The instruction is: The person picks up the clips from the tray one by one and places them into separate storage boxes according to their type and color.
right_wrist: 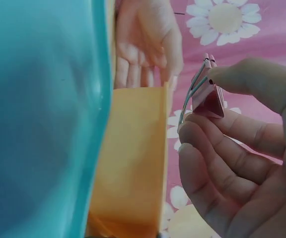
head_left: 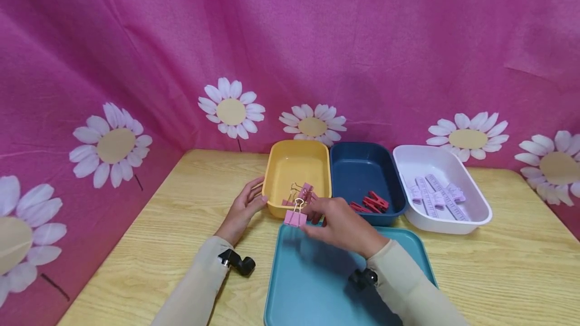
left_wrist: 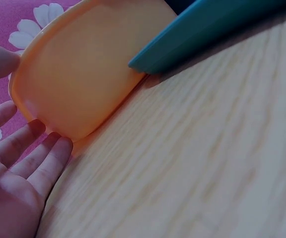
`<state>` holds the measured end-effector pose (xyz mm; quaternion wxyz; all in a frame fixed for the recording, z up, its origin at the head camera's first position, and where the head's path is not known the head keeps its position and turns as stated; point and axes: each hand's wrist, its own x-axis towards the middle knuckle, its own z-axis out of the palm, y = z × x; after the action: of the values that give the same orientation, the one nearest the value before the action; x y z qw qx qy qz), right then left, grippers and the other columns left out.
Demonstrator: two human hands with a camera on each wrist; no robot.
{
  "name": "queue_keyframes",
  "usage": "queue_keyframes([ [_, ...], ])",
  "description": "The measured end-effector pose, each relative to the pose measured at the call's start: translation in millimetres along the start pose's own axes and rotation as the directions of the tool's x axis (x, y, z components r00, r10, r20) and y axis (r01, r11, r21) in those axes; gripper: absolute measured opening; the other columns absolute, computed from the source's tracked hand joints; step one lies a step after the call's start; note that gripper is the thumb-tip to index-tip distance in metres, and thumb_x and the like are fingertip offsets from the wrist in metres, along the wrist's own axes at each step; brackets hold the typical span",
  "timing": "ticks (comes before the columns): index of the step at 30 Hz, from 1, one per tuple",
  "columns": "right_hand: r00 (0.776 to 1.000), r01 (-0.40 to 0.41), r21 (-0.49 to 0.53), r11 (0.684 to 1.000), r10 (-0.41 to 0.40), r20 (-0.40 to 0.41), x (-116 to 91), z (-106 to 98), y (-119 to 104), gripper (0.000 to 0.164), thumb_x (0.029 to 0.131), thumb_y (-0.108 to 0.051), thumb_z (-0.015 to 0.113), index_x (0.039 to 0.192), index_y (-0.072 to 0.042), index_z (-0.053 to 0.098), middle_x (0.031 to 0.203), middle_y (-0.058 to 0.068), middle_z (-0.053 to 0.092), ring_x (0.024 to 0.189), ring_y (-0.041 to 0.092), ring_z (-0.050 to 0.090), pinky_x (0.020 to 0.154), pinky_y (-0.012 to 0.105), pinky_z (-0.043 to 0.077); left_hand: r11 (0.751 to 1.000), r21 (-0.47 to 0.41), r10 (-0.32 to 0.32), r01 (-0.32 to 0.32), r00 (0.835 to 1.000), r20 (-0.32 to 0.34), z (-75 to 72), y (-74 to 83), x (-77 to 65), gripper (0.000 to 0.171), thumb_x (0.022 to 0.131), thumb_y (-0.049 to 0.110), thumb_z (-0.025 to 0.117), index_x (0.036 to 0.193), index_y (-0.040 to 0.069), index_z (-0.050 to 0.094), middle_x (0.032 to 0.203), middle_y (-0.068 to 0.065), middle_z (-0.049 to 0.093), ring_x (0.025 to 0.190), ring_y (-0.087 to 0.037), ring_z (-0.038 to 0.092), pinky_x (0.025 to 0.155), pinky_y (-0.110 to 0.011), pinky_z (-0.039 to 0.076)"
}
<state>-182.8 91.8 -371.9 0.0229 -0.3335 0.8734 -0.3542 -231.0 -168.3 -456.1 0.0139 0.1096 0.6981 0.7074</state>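
My right hand (head_left: 344, 226) pinches a pink binder clip (head_left: 295, 218) by its edge, just above the front rim of the yellow bin (head_left: 296, 165). In the right wrist view the thumb and fingertips close on the clip (right_wrist: 208, 101), whose wire handles stand out to one side. More pink binder clips (head_left: 306, 191) lie inside the yellow bin at its near end. My left hand (head_left: 244, 211) is at that bin's left side. Its extended fingers (left_wrist: 51, 161) touch the outer wall in the left wrist view, with the thumb near the rim.
A teal tray (head_left: 317, 280) lies in front of the bins, its far edge against the yellow one. Beside it stand a dark blue bin (head_left: 362, 167) with red clothespins (head_left: 376, 201) and a white bin (head_left: 423, 157) with lilac rulers (head_left: 426, 196). A pink flowered curtain (head_left: 362, 54) hangs behind.
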Motion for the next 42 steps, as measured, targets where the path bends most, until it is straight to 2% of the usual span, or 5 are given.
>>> queue_keyframes([
  [8, 0.999, 0.000, -0.026, 1.000, -0.001, -0.032, 12.7, -18.2, -2.3, 0.025, 0.081, -0.024, 0.078, 0.105, -0.019, 0.074, 0.085, -0.012, 0.065, 0.074, 0.009, 0.059, 0.063, 0.023, 0.055, 0.999, -0.030, 0.025, -0.024, 1.000, 0.003, 0.6, 3.5, 3.0, 0.054, 0.097, 0.014, 0.058, 0.147, 0.015, 0.037, 0.147, -0.011, 0.042, 0.134, -0.024, 0.041, 0.104, -0.033, 0.043],
  [15, 0.999, 0.000, 0.048, 0.999, 0.002, -0.036, 23.8, -28.3, 3.0, 0.029, 0.083, -0.028, 0.077, 0.109, -0.016, 0.072, 0.088, -0.008, 0.068, 0.081, 0.014, 0.059, 0.069, 0.027, 0.056, 0.999, -0.029, 0.020, -0.020, 1.000, 0.001, -1.8, 1.6, 4.0, 0.054, 0.097, 0.015, 0.059, 0.147, 0.015, 0.037, 0.147, -0.011, 0.043, 0.134, -0.024, 0.042, 0.103, -0.033, 0.043],
  [32, 0.995, -0.093, 0.167, 0.982, 0.099, -0.032, 51.5, -31.4, 15.2, 0.025, 0.088, -0.034, 0.071, 0.106, -0.018, 0.072, 0.090, 0.001, 0.071, 0.085, 0.019, 0.060, 0.070, 0.033, 0.056, 0.999, -0.031, 0.027, -0.027, 1.000, 0.003, -2.0, -0.1, 3.3, 0.053, 0.098, 0.011, 0.056, 0.146, 0.014, 0.037, 0.148, -0.014, 0.041, 0.135, -0.026, 0.040, 0.105, -0.035, 0.042],
  [35, 0.992, -0.111, 0.202, 0.973, 0.120, -0.033, 56.0, -30.3, 17.5, 0.025, 0.087, -0.036, 0.071, 0.106, -0.019, 0.073, 0.091, 0.000, 0.071, 0.087, 0.023, 0.060, 0.072, 0.036, 0.056, 1.000, -0.020, 0.023, -0.023, 1.000, -0.003, -2.0, 0.1, 2.5, 0.052, 0.098, 0.012, 0.057, 0.146, 0.015, 0.038, 0.147, -0.013, 0.043, 0.134, -0.025, 0.041, 0.105, -0.036, 0.042],
  [42, 0.986, -0.162, 0.322, 0.933, 0.170, 0.006, 64.6, -24.8, 27.3, 0.030, 0.088, -0.039, 0.069, 0.107, -0.015, 0.074, 0.092, 0.013, 0.072, 0.090, 0.038, 0.059, 0.074, 0.046, 0.053, 1.000, -0.003, 0.000, 0.000, 1.000, -0.006, -2.2, -0.3, -1.2, 0.053, 0.097, 0.015, 0.058, 0.146, 0.017, 0.038, 0.147, -0.010, 0.043, 0.135, -0.024, 0.040, 0.107, -0.038, 0.039],
])
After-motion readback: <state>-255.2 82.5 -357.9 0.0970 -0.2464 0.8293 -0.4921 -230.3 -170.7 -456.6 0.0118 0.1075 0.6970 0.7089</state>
